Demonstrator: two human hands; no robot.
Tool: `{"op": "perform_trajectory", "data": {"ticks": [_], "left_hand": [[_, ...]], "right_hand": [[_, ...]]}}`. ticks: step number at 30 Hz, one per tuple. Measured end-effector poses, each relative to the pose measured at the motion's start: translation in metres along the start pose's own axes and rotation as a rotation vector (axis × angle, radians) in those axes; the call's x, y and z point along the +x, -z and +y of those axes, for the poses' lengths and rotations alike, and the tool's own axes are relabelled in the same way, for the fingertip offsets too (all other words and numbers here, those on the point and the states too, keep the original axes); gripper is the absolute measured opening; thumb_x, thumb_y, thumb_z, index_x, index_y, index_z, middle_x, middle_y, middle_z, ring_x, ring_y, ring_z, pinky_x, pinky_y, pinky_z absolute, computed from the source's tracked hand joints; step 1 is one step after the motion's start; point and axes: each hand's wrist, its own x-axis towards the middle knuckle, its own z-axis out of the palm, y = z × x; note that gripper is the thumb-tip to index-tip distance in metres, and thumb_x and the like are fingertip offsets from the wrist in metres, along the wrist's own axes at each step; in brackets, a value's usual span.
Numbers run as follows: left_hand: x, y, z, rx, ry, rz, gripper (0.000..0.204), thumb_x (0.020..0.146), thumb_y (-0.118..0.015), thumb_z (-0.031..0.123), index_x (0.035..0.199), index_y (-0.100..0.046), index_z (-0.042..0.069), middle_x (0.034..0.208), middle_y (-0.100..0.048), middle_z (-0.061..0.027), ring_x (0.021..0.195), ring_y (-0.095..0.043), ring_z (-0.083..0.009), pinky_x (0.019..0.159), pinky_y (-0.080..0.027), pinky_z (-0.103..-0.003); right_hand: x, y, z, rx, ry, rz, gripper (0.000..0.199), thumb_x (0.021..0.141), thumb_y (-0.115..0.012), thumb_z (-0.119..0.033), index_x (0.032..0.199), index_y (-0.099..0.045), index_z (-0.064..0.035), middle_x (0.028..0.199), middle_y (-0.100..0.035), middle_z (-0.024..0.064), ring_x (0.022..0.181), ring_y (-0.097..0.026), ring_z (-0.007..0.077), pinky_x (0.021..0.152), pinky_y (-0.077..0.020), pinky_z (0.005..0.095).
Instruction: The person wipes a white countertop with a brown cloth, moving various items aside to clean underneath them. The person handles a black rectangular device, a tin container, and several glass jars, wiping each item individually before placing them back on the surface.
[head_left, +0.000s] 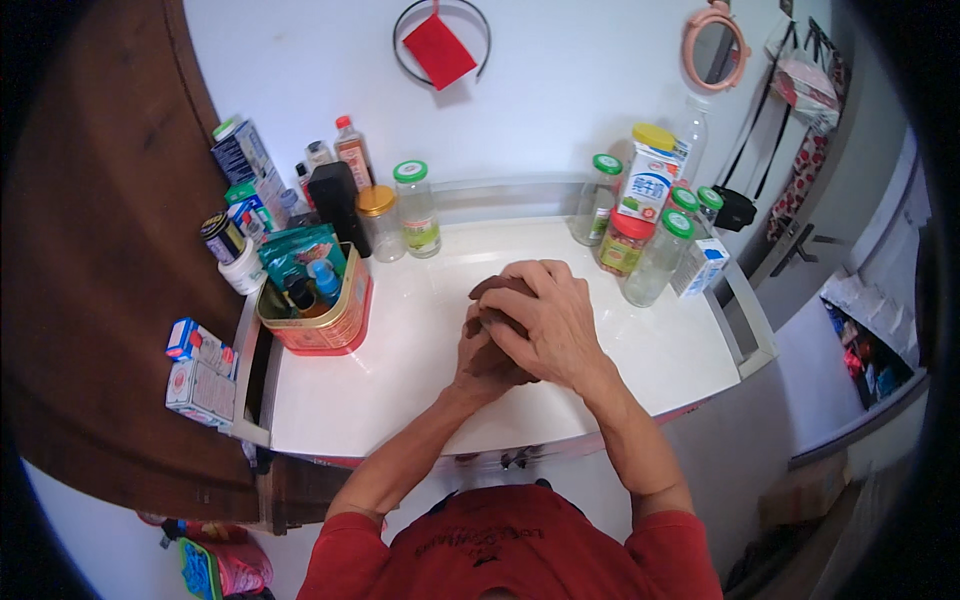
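Over the middle of the white tabletop (pixel 340 410), my two hands meet around a dark brown piece (pixel 495 358) with an uneven edge. Its kind cannot be made out, since fingers cover much of it. My left hand (pixel 470 368) is closed on it from the left and below. From above and the right, my right hand (pixel 556 325) grips it with bent fingers and the thumb across its near side. Parts of the brown surface show between and below the fingers.
At the left stand a red-and-gold tin (pixel 330 332) of bottles and packets, a gold-lidded jar (pixel 382 235) and a green-lidded jar (pixel 418 215). On the right are several lidded jars (pixel 655 265) and a milk carton (pixel 648 185). Raised rails (pixel 750 320) edge the table.
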Motion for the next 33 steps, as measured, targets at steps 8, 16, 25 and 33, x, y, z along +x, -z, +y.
{"op": "perform_trajectory", "data": {"ticks": [8,16,25,33], "left_hand": [[-0.001,0.008,0.003,-0.122,-0.138,0.105,0.092,0.051,-0.091,0.024,0.129,-0.044,0.005,0.113,-0.054,-0.0112,0.108,-0.055,-0.0297,0.089,-0.047,-0.039],[0.002,0.023,0.013,-0.669,0.143,-0.028,0.098,0.052,-0.092,0.014,0.132,-0.037,0.003,0.123,-0.053,-0.0107,0.112,-0.056,-0.0208,0.097,-0.046,-0.035],[0.001,0.026,-0.002,-0.613,0.194,0.201,0.065,0.072,-0.075,0.005,0.128,-0.041,0.003,0.113,-0.058,-0.0094,0.104,-0.058,-0.0193,0.093,-0.048,-0.035],[0.000,0.038,-0.004,-1.141,0.249,0.227,0.074,0.080,-0.076,0.038,0.132,-0.040,0.000,0.121,-0.057,-0.0119,0.106,-0.058,-0.0224,0.094,-0.047,-0.036]], "right_hand": [[0.035,-0.004,0.065,0.981,-0.475,-0.617,0.039,0.094,-0.055,-0.034,0.098,-0.067,0.0024,0.109,-0.067,0.0125,0.088,-0.066,0.0178,0.068,-0.0549,0.0296],[0.003,-0.008,0.057,1.517,-0.489,-0.161,0.050,0.093,-0.049,-0.037,0.111,-0.059,0.0087,0.104,-0.065,0.0184,0.101,-0.061,0.0234,0.086,-0.0498,0.0310],[-0.034,-0.051,-0.016,0.245,-0.201,0.537,0.042,0.084,-0.059,-0.013,0.125,-0.055,-0.0049,0.129,-0.041,0.0217,0.117,-0.041,0.0419,0.100,-0.0342,0.0496],[-0.078,-0.075,-0.033,0.375,-0.394,0.478,0.046,0.089,-0.053,-0.018,0.134,-0.049,-0.0133,0.128,-0.043,0.0173,0.115,-0.043,0.0333,0.098,-0.0361,0.0463]]}}
